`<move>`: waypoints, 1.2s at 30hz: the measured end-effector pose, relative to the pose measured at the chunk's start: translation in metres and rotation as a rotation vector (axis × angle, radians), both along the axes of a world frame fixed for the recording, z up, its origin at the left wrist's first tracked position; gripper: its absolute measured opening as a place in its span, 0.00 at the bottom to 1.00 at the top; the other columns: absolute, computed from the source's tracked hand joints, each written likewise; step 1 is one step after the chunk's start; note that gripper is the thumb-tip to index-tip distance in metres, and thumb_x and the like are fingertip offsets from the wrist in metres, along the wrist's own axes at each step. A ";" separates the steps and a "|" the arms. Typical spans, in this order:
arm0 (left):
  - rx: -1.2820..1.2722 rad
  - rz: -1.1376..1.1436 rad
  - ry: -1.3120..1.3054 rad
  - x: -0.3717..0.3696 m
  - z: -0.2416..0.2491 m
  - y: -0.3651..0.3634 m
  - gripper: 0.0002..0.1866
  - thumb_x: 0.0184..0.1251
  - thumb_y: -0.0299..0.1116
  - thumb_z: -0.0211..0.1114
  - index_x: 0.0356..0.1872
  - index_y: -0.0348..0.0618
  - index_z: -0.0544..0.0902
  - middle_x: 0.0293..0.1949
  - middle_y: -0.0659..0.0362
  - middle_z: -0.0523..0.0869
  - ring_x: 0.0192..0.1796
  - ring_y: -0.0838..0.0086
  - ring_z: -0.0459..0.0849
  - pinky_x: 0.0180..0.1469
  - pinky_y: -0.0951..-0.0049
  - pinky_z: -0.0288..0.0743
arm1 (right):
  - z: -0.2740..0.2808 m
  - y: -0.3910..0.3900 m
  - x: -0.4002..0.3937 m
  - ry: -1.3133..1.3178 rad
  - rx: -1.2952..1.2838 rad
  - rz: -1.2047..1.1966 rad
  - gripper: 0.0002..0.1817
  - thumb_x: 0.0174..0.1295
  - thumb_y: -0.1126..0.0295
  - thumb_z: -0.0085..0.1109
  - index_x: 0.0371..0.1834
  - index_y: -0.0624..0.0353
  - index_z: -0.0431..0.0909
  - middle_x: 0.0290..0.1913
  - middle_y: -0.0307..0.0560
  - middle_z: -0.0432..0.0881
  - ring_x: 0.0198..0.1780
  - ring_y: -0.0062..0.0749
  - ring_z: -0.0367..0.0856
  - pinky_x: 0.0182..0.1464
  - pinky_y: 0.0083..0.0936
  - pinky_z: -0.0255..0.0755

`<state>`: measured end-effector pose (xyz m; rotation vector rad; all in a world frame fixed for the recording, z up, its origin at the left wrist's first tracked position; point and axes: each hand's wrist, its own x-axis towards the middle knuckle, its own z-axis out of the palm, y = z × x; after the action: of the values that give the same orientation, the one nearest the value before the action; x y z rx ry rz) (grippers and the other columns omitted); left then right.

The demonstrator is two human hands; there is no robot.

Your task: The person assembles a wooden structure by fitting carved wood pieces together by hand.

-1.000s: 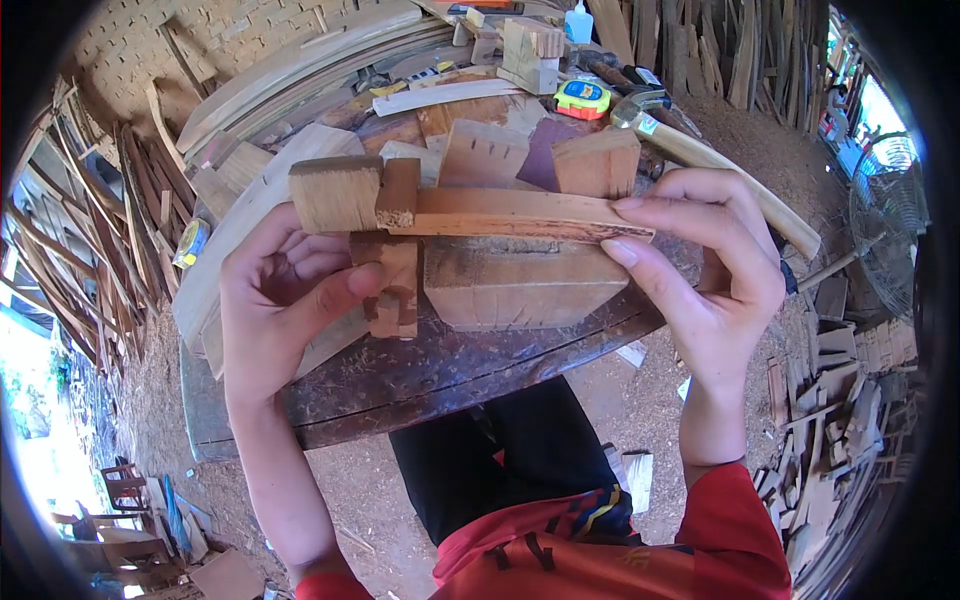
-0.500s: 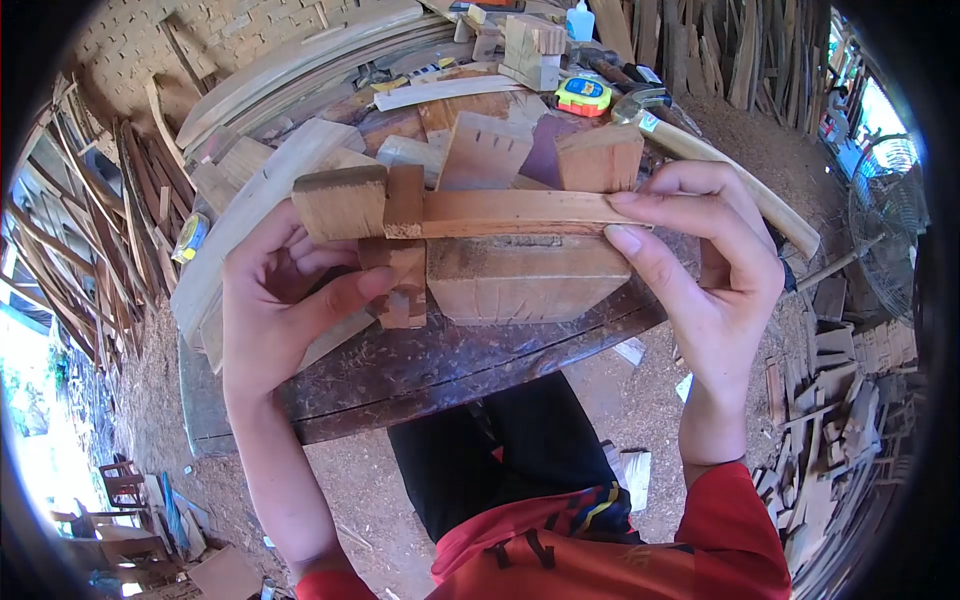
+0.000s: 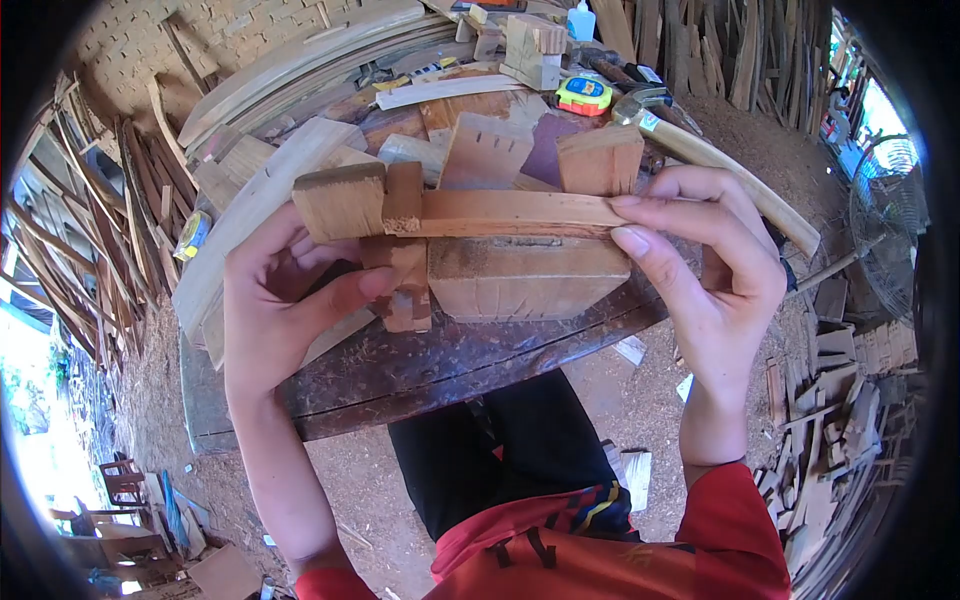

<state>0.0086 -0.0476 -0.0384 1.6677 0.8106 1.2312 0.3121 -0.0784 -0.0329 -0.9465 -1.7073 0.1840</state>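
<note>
A thin wooden strip [image 3: 520, 212] lies level across the middle of the view, above a thick wooden block with sloping ends [image 3: 530, 282]. My right hand [image 3: 715, 255] pinches the strip's right end between thumb and fingers. At its left end, the strip meets a small upright wood piece [image 3: 403, 198], with a squarish wooden block [image 3: 340, 203] beside it. My left hand [image 3: 285, 290] is closed around the left side, its thumb against a notched wooden block [image 3: 405, 285] below. Its other fingers are partly hidden behind the wood.
Behind my hands, the dark workbench [image 3: 480, 365] carries offcuts, a yellow-pink tape measure [image 3: 583, 96], a hammer [image 3: 720, 165] and a white glue bottle [image 3: 580, 22]. Another tape measure [image 3: 192, 236] sits at left. A fan [image 3: 885, 200] stands right; scrap wood [image 3: 850, 430] covers the floor there.
The wood at the left end has tipped very slightly and sits a touch higher. Both hands keep their grips, and the right fingertips have shifted marginally.
</note>
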 end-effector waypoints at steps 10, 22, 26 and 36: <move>0.054 0.056 -0.020 -0.002 -0.008 -0.019 0.29 0.51 0.12 0.76 0.58 0.30 0.80 0.51 0.55 0.87 0.54 0.71 0.85 0.60 0.67 0.80 | -0.002 -0.012 0.004 0.008 0.008 0.036 0.12 0.51 0.80 0.73 0.40 0.65 0.89 0.44 0.49 0.82 0.48 0.32 0.81 0.53 0.25 0.72; 0.072 0.058 -0.035 -0.001 -0.011 -0.019 0.27 0.54 0.13 0.76 0.57 0.31 0.80 0.50 0.55 0.87 0.55 0.71 0.85 0.59 0.68 0.81 | -0.007 -0.014 0.000 0.016 -0.001 0.038 0.12 0.51 0.80 0.73 0.41 0.65 0.90 0.45 0.48 0.81 0.49 0.34 0.81 0.54 0.27 0.73; 0.086 0.044 -0.015 -0.005 -0.015 -0.016 0.26 0.54 0.13 0.75 0.57 0.31 0.80 0.50 0.54 0.87 0.54 0.71 0.85 0.58 0.68 0.82 | -0.008 -0.008 -0.001 -0.018 0.098 0.049 0.12 0.50 0.80 0.74 0.40 0.62 0.90 0.44 0.48 0.84 0.45 0.32 0.83 0.49 0.26 0.77; 0.060 0.050 -0.008 -0.002 -0.015 -0.017 0.27 0.55 0.12 0.74 0.59 0.30 0.78 0.51 0.53 0.86 0.53 0.70 0.86 0.58 0.68 0.83 | -0.014 -0.006 0.002 -0.030 0.078 0.123 0.12 0.54 0.79 0.72 0.42 0.66 0.85 0.48 0.56 0.85 0.51 0.38 0.83 0.57 0.31 0.76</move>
<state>0.0063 -0.0649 -0.0534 1.6979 0.8220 1.3074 0.3143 -0.0840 -0.0467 -0.7911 -1.7884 0.1838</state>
